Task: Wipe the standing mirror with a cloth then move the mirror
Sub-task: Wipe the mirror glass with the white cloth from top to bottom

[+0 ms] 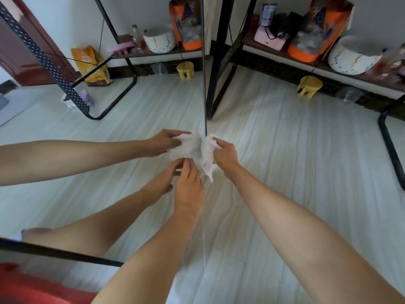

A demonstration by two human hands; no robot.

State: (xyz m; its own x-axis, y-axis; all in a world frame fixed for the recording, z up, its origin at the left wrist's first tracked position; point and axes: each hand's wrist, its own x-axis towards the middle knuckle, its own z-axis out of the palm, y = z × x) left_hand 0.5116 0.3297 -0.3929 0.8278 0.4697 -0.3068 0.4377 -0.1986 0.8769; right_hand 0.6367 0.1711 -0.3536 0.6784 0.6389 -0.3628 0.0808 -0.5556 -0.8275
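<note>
The standing mirror fills the left half of the head view; its thin dark edge runs straight up the middle. A white cloth is bunched against the glass beside that edge, with my right hand shut on it. Just below the cloth, my left hand lies with its fingers stretched against the glass and holds nothing. Both arms and the cloth show again as reflections left of the edge.
A low shelf along the right wall carries an orange bag and a white pot. Under it stands a small yellow stool. Black metal legs rise behind the mirror, and a black floor frame lies at right. Something red sits bottom left.
</note>
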